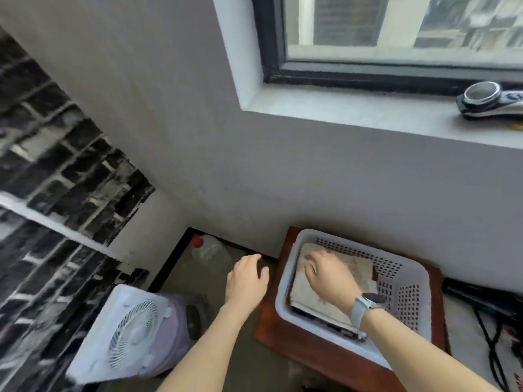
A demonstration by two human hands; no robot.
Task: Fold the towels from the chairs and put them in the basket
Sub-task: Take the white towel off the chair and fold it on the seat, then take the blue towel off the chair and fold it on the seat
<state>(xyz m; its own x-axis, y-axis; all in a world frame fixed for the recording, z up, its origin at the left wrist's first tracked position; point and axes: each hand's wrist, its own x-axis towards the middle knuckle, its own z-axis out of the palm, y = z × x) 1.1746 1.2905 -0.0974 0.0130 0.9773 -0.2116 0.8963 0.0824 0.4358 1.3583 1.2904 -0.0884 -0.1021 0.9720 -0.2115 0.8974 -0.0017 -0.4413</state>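
A white perforated plastic basket stands on a reddish-brown wooden stool against the wall. Inside it lies a folded beige towel on top of a darker layer. My right hand, with a watch on the wrist, reaches into the basket and rests on top of the towel with fingers bent down onto it. My left hand hovers just left of the basket, over the floor, with fingers loosely curled and nothing in it. No chairs are in view.
A white box fan leans on a lilac stool at lower left. A plastic bottle with a red cap stands in the floor corner. Black cables lie at right. A window sill above holds a dark strap-like object.
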